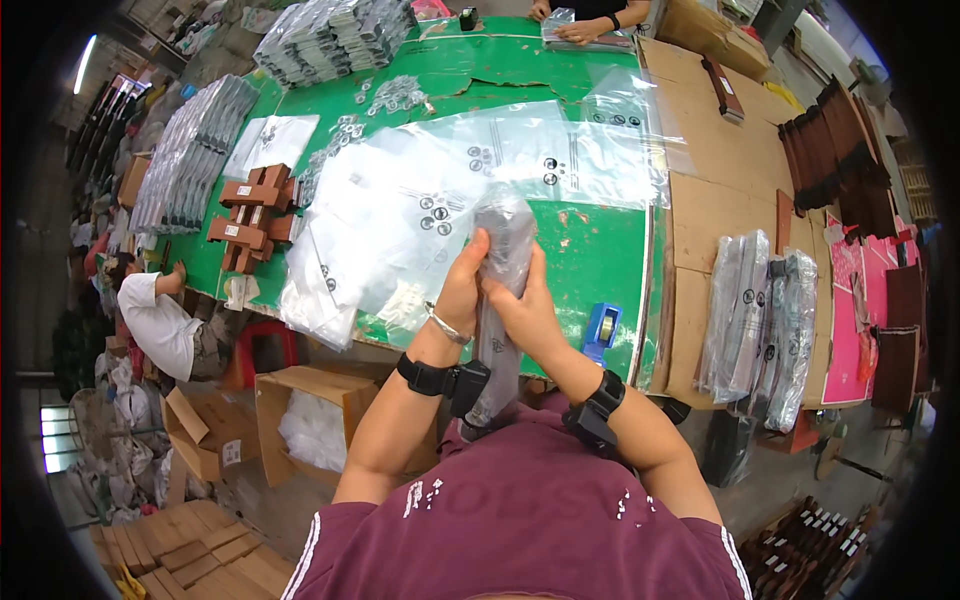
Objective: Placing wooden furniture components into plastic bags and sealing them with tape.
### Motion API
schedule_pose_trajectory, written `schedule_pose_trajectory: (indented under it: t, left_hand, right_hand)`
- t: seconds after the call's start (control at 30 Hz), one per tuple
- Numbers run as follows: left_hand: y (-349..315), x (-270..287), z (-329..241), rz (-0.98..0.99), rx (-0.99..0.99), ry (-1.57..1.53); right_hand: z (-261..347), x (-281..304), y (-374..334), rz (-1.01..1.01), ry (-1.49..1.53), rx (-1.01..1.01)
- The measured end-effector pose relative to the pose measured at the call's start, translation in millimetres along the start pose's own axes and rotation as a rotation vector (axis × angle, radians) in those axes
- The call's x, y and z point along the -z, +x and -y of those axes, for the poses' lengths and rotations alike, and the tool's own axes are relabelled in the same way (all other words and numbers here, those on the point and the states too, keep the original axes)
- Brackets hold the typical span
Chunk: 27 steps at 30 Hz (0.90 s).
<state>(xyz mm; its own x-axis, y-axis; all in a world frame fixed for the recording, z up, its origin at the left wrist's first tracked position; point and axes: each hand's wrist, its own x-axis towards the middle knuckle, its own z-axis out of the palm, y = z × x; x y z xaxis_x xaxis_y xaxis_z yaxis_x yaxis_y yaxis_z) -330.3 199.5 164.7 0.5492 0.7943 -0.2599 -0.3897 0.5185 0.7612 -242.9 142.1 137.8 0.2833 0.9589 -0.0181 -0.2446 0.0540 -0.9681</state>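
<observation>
A long, narrow bundle wrapped in clear plastic [503,235] stretches from my body out over the near edge of the green table. Its contents look greyish and cannot be made out through the film. My left hand [463,290] is closed around its left side, thumb on top. From the right, my right hand [525,305] grips the same bundle, its thumb lying across the film. Just beyond and to the left, flat clear plastic bags [370,200] with dark printed symbols lie spread in a loose, overlapping pile.
A blue tape dispenser [601,330] stands right of my hands. At the left are stacked brown wooden pieces [255,220] and wrapped packages [190,160]. More wrapped bundles [760,320] lie on cardboard at the right. An open carton [310,415] sits below the table; a co-worker's hands [580,30] are opposite.
</observation>
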Motion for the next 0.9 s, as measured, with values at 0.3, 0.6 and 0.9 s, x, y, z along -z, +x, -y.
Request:
schedule_pose_trajectory:
  t: [0.3,0.6,0.9]
  left_hand:
    - [-3.0,37.1,-0.5,-0.067,-0.490,0.573]
    - [-21.7,52.4,16.4,0.325,0.192,-0.081]
    - [-36.5,49.6,6.7,0.301,0.203,0.104]
  right_hand:
    - [14.2,17.3,16.2,0.178,0.580,-0.197]
    - [-6.4,13.2,15.0,0.262,0.261,-0.201]
    - [32.5,3.9,17.4,-0.107,0.070,0.303]
